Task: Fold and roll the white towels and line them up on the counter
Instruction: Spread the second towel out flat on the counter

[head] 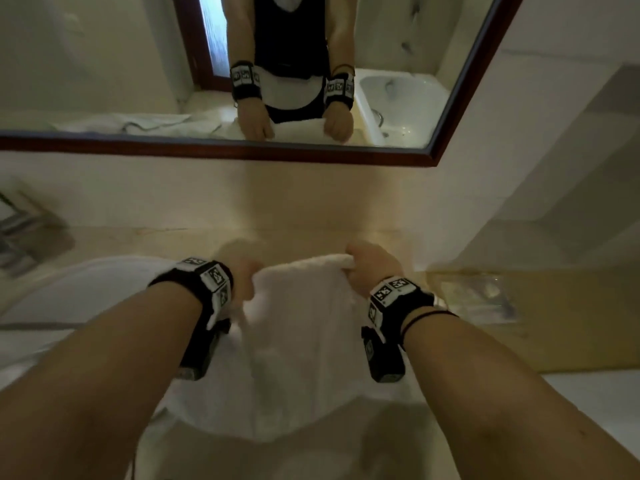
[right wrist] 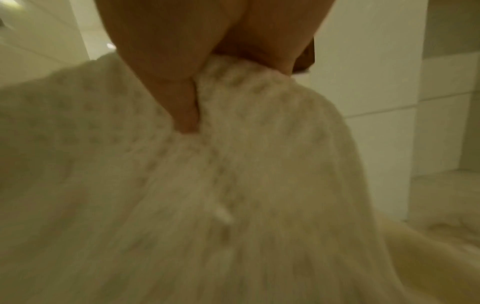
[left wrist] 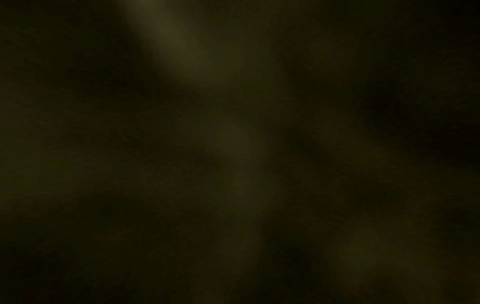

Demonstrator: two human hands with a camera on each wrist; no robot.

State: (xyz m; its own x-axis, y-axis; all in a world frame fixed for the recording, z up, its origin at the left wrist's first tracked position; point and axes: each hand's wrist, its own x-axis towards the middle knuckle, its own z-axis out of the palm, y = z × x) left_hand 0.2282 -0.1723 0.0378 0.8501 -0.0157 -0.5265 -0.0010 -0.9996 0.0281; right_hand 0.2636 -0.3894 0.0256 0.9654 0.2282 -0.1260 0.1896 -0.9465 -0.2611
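At the far left of the head view a blurred chrome rack [head: 20,230] stands against the wall on the pale beige stone surface [head: 311,233]. Next to it lies the rounded white basin [head: 86,292], partly covered by the left forearm.

The left hand [head: 242,278] grips the left upper corner of a white terry-cloth towel [head: 304,327], its fingers curled round the bunched cloth; a black wrist strap with black-and-white square markers [head: 204,282] sits just behind it. The left wrist view is dark and shows nothing that can be told.

The towel hangs from its upper edge between the two hands, held above the surface in front of the person, and its lower part drapes down toward the near edge of the counter.

The right hand [head: 374,268] clamps the right upper corner of the towel; in the right wrist view the thumb [right wrist: 182,98] presses into the looped cloth and the fingers are closed over its edge. A matching marker strap [head: 394,296] circles this wrist.

Further right a clear, shiny tray-like object [head: 474,299] lies on the surface, too blurred to identify.

Above, a dark wooden-framed wall mirror [head: 242,150] reflects both hands holding the towel, another crumpled white towel at the left and a white bathtub at the right.
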